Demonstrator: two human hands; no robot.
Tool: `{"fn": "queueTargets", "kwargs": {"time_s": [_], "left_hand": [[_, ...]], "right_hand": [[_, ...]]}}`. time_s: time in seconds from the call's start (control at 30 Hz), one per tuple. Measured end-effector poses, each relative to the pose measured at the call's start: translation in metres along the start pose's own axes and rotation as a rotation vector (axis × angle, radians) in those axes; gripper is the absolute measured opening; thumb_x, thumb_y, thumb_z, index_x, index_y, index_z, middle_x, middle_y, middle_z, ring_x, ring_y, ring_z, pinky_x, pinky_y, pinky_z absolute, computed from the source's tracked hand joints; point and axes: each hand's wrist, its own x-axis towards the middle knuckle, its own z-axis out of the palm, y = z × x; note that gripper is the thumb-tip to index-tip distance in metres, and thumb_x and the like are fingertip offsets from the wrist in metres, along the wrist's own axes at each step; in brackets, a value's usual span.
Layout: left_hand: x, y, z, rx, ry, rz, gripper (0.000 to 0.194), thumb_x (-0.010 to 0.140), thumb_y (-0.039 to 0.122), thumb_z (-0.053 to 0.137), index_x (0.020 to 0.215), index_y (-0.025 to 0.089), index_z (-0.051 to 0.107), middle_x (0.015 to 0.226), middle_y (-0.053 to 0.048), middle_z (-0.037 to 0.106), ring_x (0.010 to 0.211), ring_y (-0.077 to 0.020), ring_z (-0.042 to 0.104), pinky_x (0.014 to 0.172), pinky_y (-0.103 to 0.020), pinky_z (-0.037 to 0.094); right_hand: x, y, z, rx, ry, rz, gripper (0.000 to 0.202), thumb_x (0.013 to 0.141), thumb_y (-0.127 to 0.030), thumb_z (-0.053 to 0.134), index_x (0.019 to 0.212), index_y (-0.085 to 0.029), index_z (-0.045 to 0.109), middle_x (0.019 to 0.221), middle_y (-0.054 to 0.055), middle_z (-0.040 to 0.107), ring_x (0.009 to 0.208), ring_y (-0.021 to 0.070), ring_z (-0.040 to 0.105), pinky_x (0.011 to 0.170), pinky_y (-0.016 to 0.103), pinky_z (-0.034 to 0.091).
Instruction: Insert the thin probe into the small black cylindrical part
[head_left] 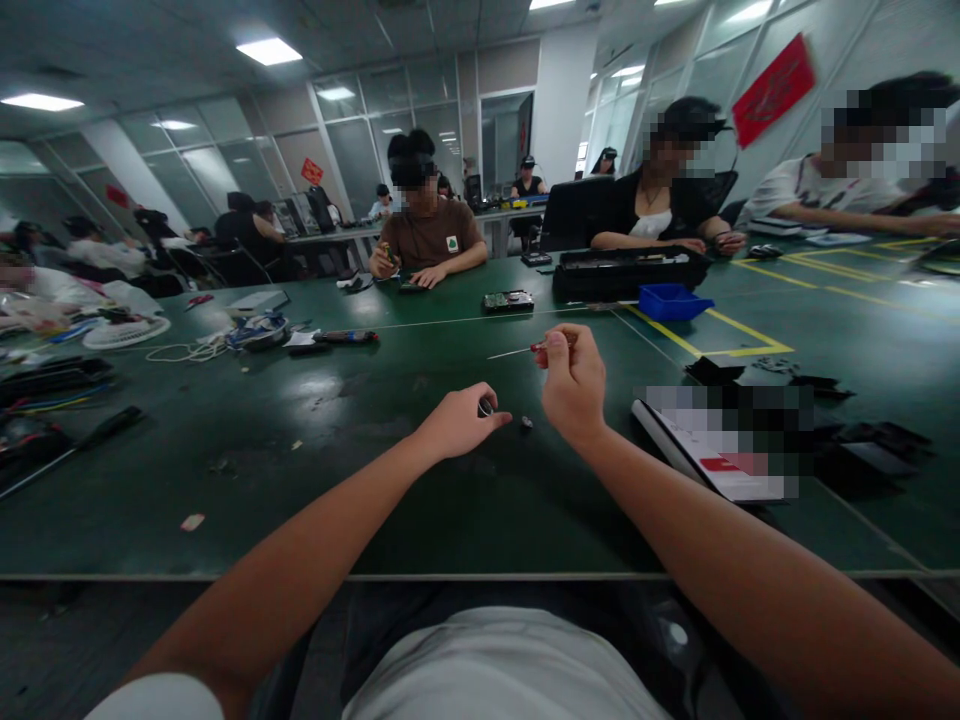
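Note:
My right hand [574,385] grips a screwdriver [538,347] by its reddish handle, above the green table. The thin metal shaft points left, in the air. Lower and to the left, my left hand [466,420] curls around a small dark round part [485,407], whose kind I cannot make out; fingers hide much of it. Between the two hands a small grey piece [527,423] lies on the tabletop, touched by neither. The screwdriver's tip is apart from the part in my left hand.
A blue tray [671,302] sits beyond my right hand, near a long black case [630,272]. A white box [712,455] and black pieces [870,450] lie at right. Cables [255,332] and a dark tool [334,340] are at left. Co-workers sit opposite.

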Motion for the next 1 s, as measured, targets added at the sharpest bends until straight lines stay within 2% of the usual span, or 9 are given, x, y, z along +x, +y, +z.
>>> {"fn": "queueTargets", "kwargs": {"time_s": [0.07,0.17,0.33,0.47,0.57,0.67,0.77,0.9,1.0], "left_hand": [[0.003,0.009,0.006,0.036,-0.055,0.027,0.025,0.087,0.043,0.067,0.097,0.020,0.067,0.097,-0.009,0.072,0.086,-0.0251,0.066,0.073,-0.035,0.050],[0.010,0.019,0.017,0.088,-0.106,0.020,0.024,0.088,0.038,0.065,0.104,0.020,0.069,0.099,-0.010,0.073,0.088,-0.0260,0.067,0.074,-0.035,0.050],[0.021,0.024,0.032,0.204,-0.128,-0.023,0.031,0.082,0.043,0.071,0.106,0.023,0.072,0.100,-0.010,0.074,0.091,-0.0293,0.068,0.077,-0.037,0.051],[0.024,0.024,0.035,0.232,-0.137,0.016,0.025,0.084,0.041,0.069,0.104,0.026,0.073,0.101,-0.009,0.074,0.092,-0.0291,0.068,0.078,-0.038,0.051],[0.023,0.022,0.031,0.196,-0.126,0.028,0.021,0.085,0.039,0.067,0.098,0.023,0.073,0.097,-0.008,0.074,0.087,-0.0270,0.068,0.076,-0.037,0.051],[0.020,0.014,0.020,0.102,-0.066,0.058,0.020,0.086,0.037,0.067,0.095,0.020,0.073,0.097,-0.010,0.074,0.088,-0.0258,0.068,0.077,-0.036,0.051],[0.016,0.000,-0.001,-0.056,-0.022,0.031,0.022,0.086,0.038,0.066,0.094,0.019,0.073,0.095,-0.009,0.073,0.082,-0.0227,0.066,0.073,-0.034,0.050],[0.008,-0.030,-0.038,-0.417,0.061,-0.175,0.020,0.085,0.038,0.062,0.088,0.018,0.066,0.074,-0.003,0.063,0.058,-0.0138,0.055,0.053,-0.026,0.041],[-0.002,-0.057,-0.067,-0.730,0.180,-0.282,0.017,0.082,0.034,0.062,0.082,0.017,0.058,0.068,0.000,0.055,0.053,-0.0108,0.049,0.047,-0.022,0.034]], "right_hand": [[0.000,0.000,0.000,0.005,0.000,-0.010,0.021,0.100,-0.042,0.041,0.097,-0.026,0.053,0.077,0.000,0.063,0.073,0.0183,0.063,0.072,0.036,0.047],[0.001,0.001,0.000,0.006,-0.012,-0.009,0.021,0.100,-0.042,0.041,0.097,-0.026,0.053,0.078,0.001,0.064,0.074,0.0181,0.063,0.072,0.035,0.048],[0.000,0.002,0.000,0.001,-0.035,0.000,0.021,0.100,-0.042,0.041,0.097,-0.026,0.053,0.080,0.001,0.064,0.074,0.0179,0.063,0.071,0.035,0.048],[0.000,0.003,0.000,0.002,-0.049,-0.007,0.021,0.100,-0.042,0.041,0.097,-0.025,0.054,0.080,0.001,0.064,0.074,0.0176,0.063,0.073,0.035,0.048],[0.000,0.002,0.000,0.005,-0.052,-0.006,0.021,0.100,-0.041,0.041,0.097,-0.025,0.054,0.080,0.001,0.064,0.074,0.0175,0.063,0.072,0.034,0.048],[0.000,0.002,0.000,0.007,-0.050,0.003,0.021,0.100,-0.042,0.041,0.097,-0.025,0.054,0.080,0.001,0.065,0.075,0.0176,0.063,0.073,0.034,0.048],[0.000,0.002,0.001,0.000,-0.048,0.016,0.021,0.100,-0.042,0.042,0.097,-0.025,0.054,0.080,0.001,0.065,0.075,0.0176,0.063,0.073,0.034,0.048],[0.000,0.004,0.001,0.003,-0.070,0.024,0.020,0.100,-0.041,0.042,0.097,-0.025,0.055,0.080,0.001,0.066,0.075,0.0176,0.063,0.072,0.034,0.048],[0.000,0.004,0.002,0.003,-0.080,0.029,0.020,0.100,-0.040,0.043,0.098,-0.025,0.055,0.079,0.001,0.065,0.074,0.0176,0.063,0.072,0.034,0.048]]}}
